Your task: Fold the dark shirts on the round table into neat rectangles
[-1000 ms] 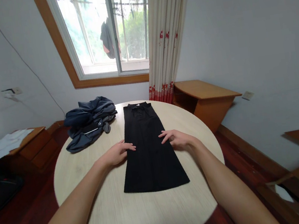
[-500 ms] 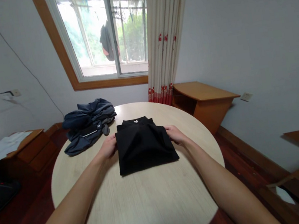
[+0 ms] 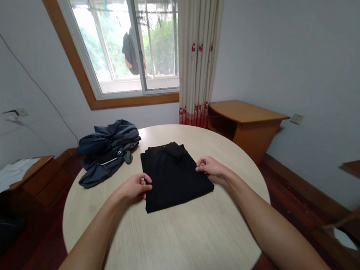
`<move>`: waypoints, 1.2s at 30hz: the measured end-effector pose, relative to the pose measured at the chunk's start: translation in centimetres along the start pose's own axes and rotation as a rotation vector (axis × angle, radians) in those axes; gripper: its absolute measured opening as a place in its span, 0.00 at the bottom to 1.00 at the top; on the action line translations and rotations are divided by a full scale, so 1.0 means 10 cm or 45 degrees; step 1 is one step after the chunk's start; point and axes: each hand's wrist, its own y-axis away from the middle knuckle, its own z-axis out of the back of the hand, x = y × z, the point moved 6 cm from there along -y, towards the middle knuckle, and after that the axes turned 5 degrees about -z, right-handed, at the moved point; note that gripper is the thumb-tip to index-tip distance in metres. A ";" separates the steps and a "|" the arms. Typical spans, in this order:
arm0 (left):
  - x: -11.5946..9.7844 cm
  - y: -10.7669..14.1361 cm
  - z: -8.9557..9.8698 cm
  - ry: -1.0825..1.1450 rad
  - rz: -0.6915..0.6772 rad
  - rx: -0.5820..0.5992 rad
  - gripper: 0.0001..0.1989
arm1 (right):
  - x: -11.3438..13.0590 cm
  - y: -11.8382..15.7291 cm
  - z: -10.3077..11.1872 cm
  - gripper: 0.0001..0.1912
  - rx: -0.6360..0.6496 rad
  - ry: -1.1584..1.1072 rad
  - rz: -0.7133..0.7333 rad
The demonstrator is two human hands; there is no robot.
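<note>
A folded black garment point(image 3: 175, 181) lies flat on the round, pale wooden table point(image 3: 179, 243), with a raised fold near its far edge. At its left side, my left hand point(image 3: 136, 186) pinches the edge between thumb and fingers. My right hand point(image 3: 210, 166) grips the right edge in the same way, a little below the far corner. Both forearms reach in from the bottom of the view.
A heap of dark blue-grey clothing point(image 3: 109, 148) sits at the table's far left. Behind the table are a curtain point(image 3: 201, 50) and a window. A wooden desk point(image 3: 245, 116) stands at the right, a low cabinet point(image 3: 41, 182) at the left.
Both hands have moved nearer along the garment's sides. The black layer that bulged up now lies flatter and reaches the far end, covering most of the collar area.
</note>
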 end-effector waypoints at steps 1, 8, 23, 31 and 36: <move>-0.01 0.02 -0.02 -0.074 0.016 0.083 0.17 | -0.02 0.02 0.00 0.12 0.082 0.032 -0.017; 0.03 0.37 -0.16 -0.149 0.281 0.952 0.27 | -0.12 0.39 -0.09 0.21 0.923 0.222 -0.198; -0.02 -0.48 0.37 -0.247 -0.418 -0.583 0.22 | -0.06 -0.30 -0.08 0.18 -0.049 -0.129 0.143; -0.10 -0.41 0.58 -0.030 -0.646 -0.835 0.31 | 0.17 -0.50 0.02 0.21 -0.363 0.110 0.760; 0.14 -0.57 0.56 -0.061 -0.455 -0.669 0.36 | -0.04 -0.72 -0.09 0.25 -0.305 0.314 0.549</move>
